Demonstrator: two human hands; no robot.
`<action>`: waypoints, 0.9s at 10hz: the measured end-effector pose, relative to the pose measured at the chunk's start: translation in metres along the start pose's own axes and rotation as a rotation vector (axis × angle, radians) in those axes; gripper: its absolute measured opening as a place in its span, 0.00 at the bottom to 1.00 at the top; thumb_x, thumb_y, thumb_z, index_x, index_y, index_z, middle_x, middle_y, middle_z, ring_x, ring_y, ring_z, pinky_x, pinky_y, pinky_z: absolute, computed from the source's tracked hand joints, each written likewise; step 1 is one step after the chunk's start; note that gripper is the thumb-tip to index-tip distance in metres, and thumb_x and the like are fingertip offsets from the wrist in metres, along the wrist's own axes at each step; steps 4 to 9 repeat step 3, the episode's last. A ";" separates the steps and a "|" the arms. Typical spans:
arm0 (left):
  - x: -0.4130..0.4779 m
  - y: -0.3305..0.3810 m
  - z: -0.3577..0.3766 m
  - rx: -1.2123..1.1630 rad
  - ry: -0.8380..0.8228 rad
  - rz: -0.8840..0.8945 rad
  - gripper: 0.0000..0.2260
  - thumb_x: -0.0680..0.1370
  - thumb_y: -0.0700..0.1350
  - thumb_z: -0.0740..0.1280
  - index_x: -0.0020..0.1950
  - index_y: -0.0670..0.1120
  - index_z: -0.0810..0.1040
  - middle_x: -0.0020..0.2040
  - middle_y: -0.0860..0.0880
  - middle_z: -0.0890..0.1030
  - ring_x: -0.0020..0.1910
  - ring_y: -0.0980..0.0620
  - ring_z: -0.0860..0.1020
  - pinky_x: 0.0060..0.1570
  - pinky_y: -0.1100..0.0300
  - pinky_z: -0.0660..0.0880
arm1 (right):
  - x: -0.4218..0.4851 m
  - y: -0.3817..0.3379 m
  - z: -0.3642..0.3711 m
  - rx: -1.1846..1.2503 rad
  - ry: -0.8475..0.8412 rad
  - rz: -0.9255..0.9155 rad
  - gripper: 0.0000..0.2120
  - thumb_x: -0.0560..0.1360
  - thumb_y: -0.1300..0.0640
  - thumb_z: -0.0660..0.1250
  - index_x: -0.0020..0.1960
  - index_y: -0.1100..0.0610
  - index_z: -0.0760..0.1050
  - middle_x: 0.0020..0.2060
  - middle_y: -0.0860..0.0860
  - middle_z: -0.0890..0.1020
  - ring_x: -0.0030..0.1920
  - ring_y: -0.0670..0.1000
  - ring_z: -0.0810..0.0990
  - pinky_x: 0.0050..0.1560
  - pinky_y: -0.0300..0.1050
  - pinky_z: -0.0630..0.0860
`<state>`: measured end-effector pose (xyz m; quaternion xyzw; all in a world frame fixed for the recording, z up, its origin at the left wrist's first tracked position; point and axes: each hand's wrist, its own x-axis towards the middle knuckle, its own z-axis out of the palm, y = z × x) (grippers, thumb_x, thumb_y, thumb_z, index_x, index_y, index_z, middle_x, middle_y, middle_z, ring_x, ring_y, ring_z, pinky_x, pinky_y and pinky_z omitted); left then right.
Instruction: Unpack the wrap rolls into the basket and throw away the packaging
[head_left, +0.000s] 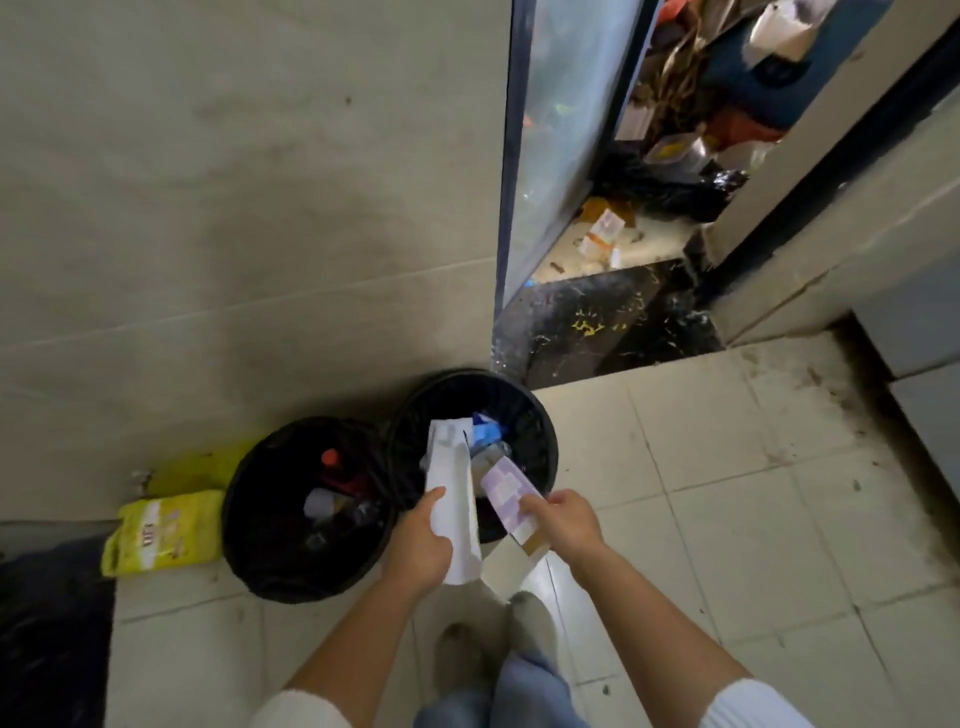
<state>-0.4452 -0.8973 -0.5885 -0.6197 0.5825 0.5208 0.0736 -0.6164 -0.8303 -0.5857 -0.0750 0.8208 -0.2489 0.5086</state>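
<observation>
I stand over two black round bins on the floor. My left hand (423, 540) grips a long white carton (452, 493), its far end tilted over the rim of the right bin (540, 415). My right hand (563, 522) holds a purple and white carton (506, 491) with a tan end, angled over the same bin's near rim. That bin holds blue and white packaging (488, 428). No wrap rolls or basket are in view.
The left bin (249, 519) holds a red-capped bottle (331, 458) and other rubbish. A yellow bag (161, 530) lies by the wall on the left. An open door (550, 156) behind leads to a cluttered, littered room. Pale floor tiles (727, 467) spread to the right.
</observation>
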 end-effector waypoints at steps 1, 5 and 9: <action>0.025 -0.007 0.006 -0.039 -0.084 0.059 0.31 0.76 0.35 0.60 0.77 0.52 0.58 0.74 0.44 0.65 0.71 0.45 0.67 0.64 0.57 0.66 | 0.022 0.001 0.013 0.032 -0.021 -0.037 0.21 0.74 0.52 0.69 0.55 0.70 0.75 0.46 0.67 0.79 0.40 0.53 0.73 0.42 0.47 0.69; 0.003 0.011 -0.012 -0.007 0.042 0.010 0.23 0.78 0.41 0.62 0.74 0.45 0.65 0.69 0.42 0.73 0.65 0.43 0.73 0.59 0.56 0.71 | -0.005 -0.033 -0.002 -0.074 -0.048 -0.103 0.12 0.73 0.53 0.69 0.51 0.61 0.78 0.46 0.57 0.82 0.48 0.57 0.80 0.53 0.54 0.77; 0.003 0.011 -0.012 -0.007 0.042 0.010 0.23 0.78 0.41 0.62 0.74 0.45 0.65 0.69 0.42 0.73 0.65 0.43 0.73 0.59 0.56 0.71 | -0.005 -0.033 -0.002 -0.074 -0.048 -0.103 0.12 0.73 0.53 0.69 0.51 0.61 0.78 0.46 0.57 0.82 0.48 0.57 0.80 0.53 0.54 0.77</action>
